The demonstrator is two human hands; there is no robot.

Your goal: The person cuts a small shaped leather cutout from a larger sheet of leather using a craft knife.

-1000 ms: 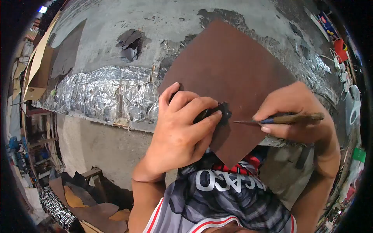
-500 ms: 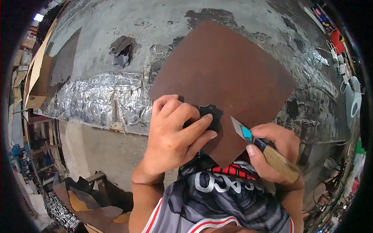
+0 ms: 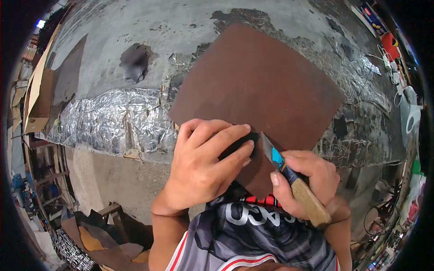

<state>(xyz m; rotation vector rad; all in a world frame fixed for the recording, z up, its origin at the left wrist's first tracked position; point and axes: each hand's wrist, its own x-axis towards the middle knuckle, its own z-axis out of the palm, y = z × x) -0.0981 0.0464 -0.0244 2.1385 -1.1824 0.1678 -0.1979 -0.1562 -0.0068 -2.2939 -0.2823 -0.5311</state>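
Note:
My right hand [image 3: 306,183] is closed round a knife [image 3: 300,192] with a wooden handle and turquoise wrapping near the blade. The blade tip touches or nearly touches the right edge of a small black piece [image 3: 254,137], which looks like leather. With bent fingers my left hand [image 3: 205,162] presses that piece down and covers most of it. Under both lies a large brown board or sheet [image 3: 262,81], its near corner reaching past the table edge towards my body.
The grey worktable [image 3: 176,13] has worn patches and silvery tape along its front. A dark crumpled scrap [image 3: 134,62] lies left of the sheet. A cardboard box [image 3: 40,99] stands at the left edge. Leather offcuts [image 3: 104,235] are heaped low at the left.
The knife has moved left, its tip now at the black piece. My left fingers have shifted over that piece and hide more of it. The view has shifted slightly.

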